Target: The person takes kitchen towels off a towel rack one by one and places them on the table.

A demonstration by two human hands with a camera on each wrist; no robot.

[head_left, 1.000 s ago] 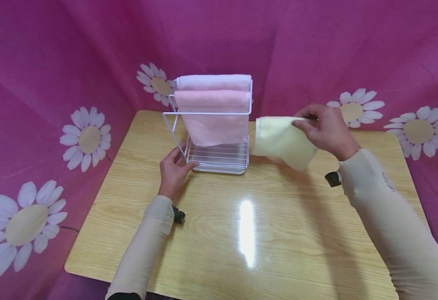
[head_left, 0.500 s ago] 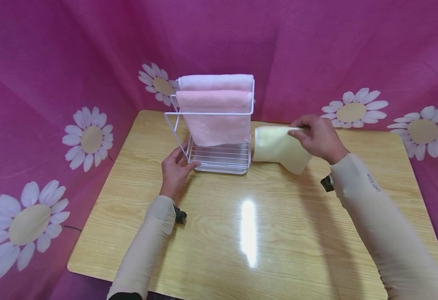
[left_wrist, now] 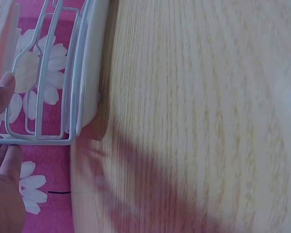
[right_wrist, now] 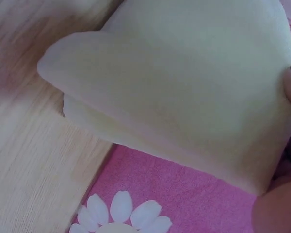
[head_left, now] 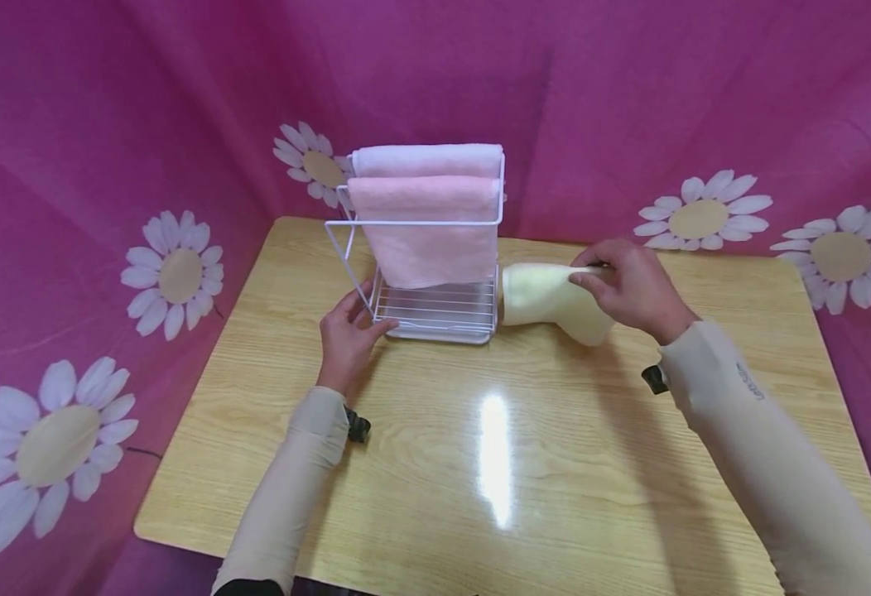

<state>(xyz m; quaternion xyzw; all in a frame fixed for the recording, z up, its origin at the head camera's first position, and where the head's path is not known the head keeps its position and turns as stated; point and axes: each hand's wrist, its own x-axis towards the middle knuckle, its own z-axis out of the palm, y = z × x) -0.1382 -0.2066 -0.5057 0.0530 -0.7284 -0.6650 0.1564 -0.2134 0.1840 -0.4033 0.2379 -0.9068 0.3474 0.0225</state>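
A small white wire towel rack stands on the wooden table, with a pink towel and a white towel behind it draped over its bars. My left hand holds the rack at its lower left corner; in the left wrist view the thumb and fingers lie on either side of the wire. To the right of the rack, my right hand pinches the top edge of a pale yellow towel. That towel hangs folded, its lower part down at the table.
The light wooden table has a bright glare patch in front of the rack. A magenta curtain with white daisies hangs behind the table and along its sides.
My right hand has come down and slightly left with the yellow towel, which now sits lower beside the rack. My left hand keeps its hold on the rack's corner.
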